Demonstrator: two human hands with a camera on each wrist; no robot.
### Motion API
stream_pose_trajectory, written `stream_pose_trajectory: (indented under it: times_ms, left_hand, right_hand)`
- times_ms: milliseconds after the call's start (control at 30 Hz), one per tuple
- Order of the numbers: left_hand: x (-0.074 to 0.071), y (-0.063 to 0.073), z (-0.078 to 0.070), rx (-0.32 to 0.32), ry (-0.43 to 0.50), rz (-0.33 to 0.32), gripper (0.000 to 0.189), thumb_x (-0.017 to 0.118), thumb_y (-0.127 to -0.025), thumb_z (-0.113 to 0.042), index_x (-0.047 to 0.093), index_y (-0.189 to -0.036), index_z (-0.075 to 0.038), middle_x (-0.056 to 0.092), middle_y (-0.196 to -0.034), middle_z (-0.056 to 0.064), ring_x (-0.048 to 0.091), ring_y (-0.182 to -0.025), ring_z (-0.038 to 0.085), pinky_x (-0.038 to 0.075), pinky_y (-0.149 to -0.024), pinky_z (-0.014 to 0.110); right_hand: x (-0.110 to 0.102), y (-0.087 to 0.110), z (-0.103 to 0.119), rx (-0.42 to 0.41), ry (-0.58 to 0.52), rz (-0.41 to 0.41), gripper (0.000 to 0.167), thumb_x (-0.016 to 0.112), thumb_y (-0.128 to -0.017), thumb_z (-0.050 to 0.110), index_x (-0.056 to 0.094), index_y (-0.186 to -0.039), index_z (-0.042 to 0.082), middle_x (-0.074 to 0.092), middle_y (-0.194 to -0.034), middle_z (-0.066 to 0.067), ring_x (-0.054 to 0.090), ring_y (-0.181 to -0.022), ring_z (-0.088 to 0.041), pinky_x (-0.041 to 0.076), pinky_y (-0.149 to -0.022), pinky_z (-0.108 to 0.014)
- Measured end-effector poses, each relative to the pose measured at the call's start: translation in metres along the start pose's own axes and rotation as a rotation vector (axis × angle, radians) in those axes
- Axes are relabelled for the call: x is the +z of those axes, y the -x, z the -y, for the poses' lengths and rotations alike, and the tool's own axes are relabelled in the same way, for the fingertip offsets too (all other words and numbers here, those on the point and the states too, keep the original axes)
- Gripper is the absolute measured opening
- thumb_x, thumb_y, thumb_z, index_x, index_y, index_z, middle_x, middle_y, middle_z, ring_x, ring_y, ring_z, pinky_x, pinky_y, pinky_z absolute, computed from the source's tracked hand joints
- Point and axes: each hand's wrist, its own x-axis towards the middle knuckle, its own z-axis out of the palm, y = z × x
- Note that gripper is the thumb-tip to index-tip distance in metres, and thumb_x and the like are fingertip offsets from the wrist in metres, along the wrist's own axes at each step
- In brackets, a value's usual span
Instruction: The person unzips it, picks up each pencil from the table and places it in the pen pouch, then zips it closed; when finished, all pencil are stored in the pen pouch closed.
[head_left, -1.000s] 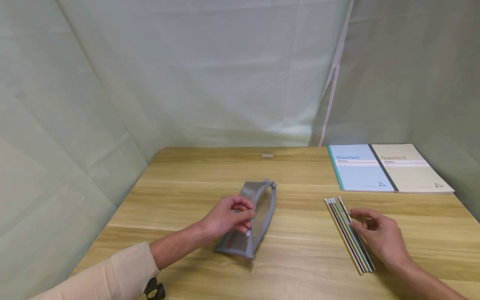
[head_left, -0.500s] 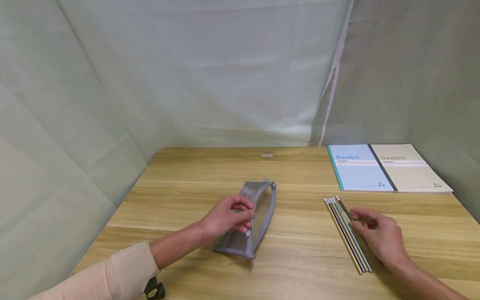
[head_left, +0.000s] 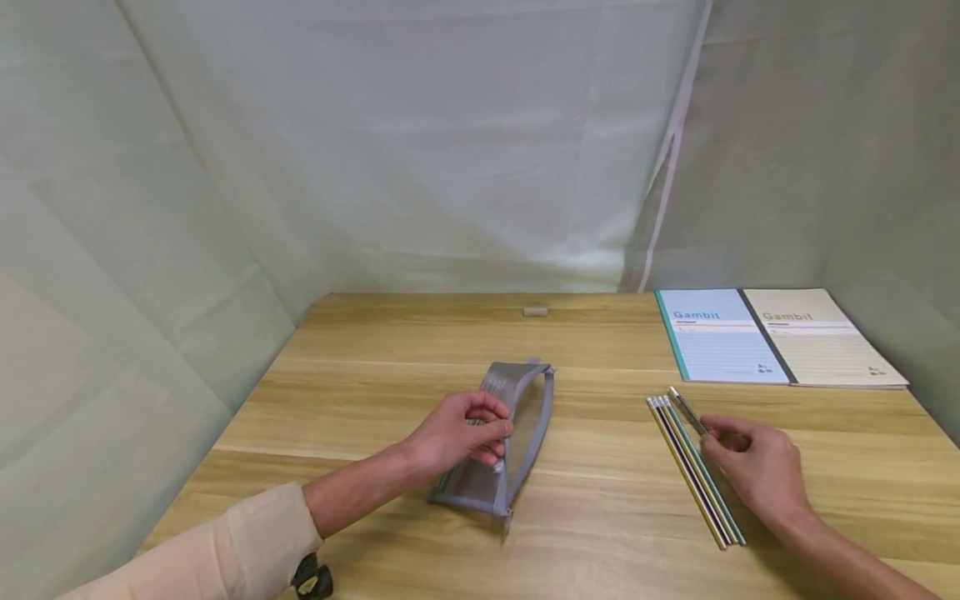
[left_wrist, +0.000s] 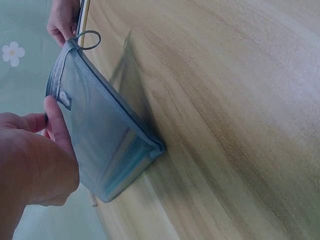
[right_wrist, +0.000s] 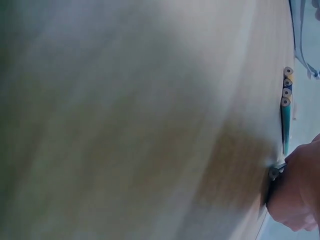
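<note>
My left hand (head_left: 453,433) pinches the rim of a grey mesh pencil case (head_left: 480,487), whose zipped mouth gapes to the right. Green stripes show low on the case in the left wrist view; whether they are printed or inside, I cannot tell. To the right, my right hand (head_left: 761,475) pinches a dark pencil (head_left: 686,409) between thumb and fingers. Its silver end points away from me, and the hand covers its nearer part. Just left of it several pencils (head_left: 696,472) lie side by side, yellow, dark and green; their blunt ends face the right wrist camera.
A blue notebook (head_left: 720,350) and a cream notebook (head_left: 821,346) lie at the back right of the wooden table (head_left: 360,375). Near the back edge is a small pale block (head_left: 535,312). Hanging cloth (head_left: 465,150) encloses the table at the back and sides.
The dark pencil has come away from the row of pencils, to the right, and its far end has swung slightly left. The left hand and pencil case stay in place.
</note>
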Motion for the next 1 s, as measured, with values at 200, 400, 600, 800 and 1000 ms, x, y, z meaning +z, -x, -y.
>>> stream_pose_trajectory:
  times_ms: [200,400,600,800,1000]
  left_hand:
    - [0.000,0.000,-0.001,-0.002,0.006,-0.001,0.020,0.068,-0.103,-0.003,0.061,-0.119,0.008,0.065,-0.099,0.013,0.070,-0.078,0.016,0.065,-0.069,0.027]
    - [0.000,0.000,-0.001,-0.003,0.014,0.006,0.022,0.067,-0.104,-0.003,0.060,-0.120,0.010,0.065,-0.099,0.012,0.070,-0.077,0.015,0.065,-0.069,0.026]
    - [0.000,0.000,-0.001,-0.001,0.013,0.006,0.021,0.068,-0.104,-0.004,0.060,-0.119,0.008,0.065,-0.099,0.012,0.070,-0.078,0.016,0.064,-0.069,0.026]
    - [0.000,0.001,-0.002,0.000,0.011,0.005,0.019,0.068,-0.104,-0.004,0.061,-0.118,0.007,0.065,-0.099,0.012,0.070,-0.078,0.016,0.065,-0.069,0.027]
    - [-0.001,0.001,-0.001,0.002,0.007,0.006,0.020,0.068,-0.104,-0.004,0.061,-0.119,0.007,0.064,-0.099,0.012,0.070,-0.079,0.016,0.065,-0.070,0.027]
  right_hand:
    - [-0.002,-0.004,0.004,0.032,-0.014,0.029,0.022,0.073,-0.093,-0.001,0.079,-0.113,-0.005,0.077,-0.088,-0.014,0.059,-0.065,-0.002,0.044,-0.047,-0.021]
    - [-0.004,-0.006,0.009,0.080,-0.050,0.060,0.023,0.073,-0.097,0.004,0.077,-0.117,-0.005,0.078,-0.102,-0.024,0.066,-0.073,-0.002,0.051,-0.049,-0.022]
    - [-0.008,-0.007,0.017,0.133,-0.077,0.079,0.026,0.072,-0.099,0.008,0.077,-0.123,-0.002,0.077,-0.109,-0.022,0.067,-0.074,-0.006,0.052,-0.048,-0.024]
    - [-0.013,-0.012,0.028,0.160,-0.119,0.101,0.030,0.071,-0.103,0.015,0.075,-0.127,-0.002,0.076,-0.113,-0.021,0.064,-0.073,-0.004,0.051,-0.050,-0.024]
    - [-0.013,-0.020,0.043,0.121,-0.154,0.121,0.031,0.070,-0.104,0.017,0.074,-0.130,0.000,0.074,-0.120,-0.021,0.063,-0.081,-0.003,0.052,-0.057,-0.021]
